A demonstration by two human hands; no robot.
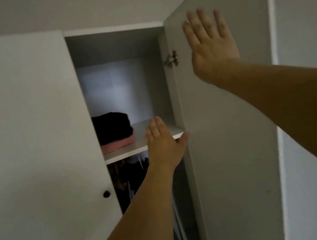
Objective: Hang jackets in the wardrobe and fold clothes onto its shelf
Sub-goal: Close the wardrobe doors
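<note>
Two folded clothes sit stacked on the wardrobe's shelf [156, 135], a black garment [112, 127] on top of a pink one [118, 144], pushed to the left side beside the closed left door [27, 126]. The left hand [162, 142] reaches up in front of the shelf's front edge, fingers straight and together, thumb spread toward the open right door [225, 129], holding nothing; the stack lies just to its left, not touching it. The right hand [211, 47] is higher, flat with fingers spread wide against the inner face of the right door, near the hinge [172, 58]. Dark hanging clothes [129, 177] show dimly below the shelf.
</note>
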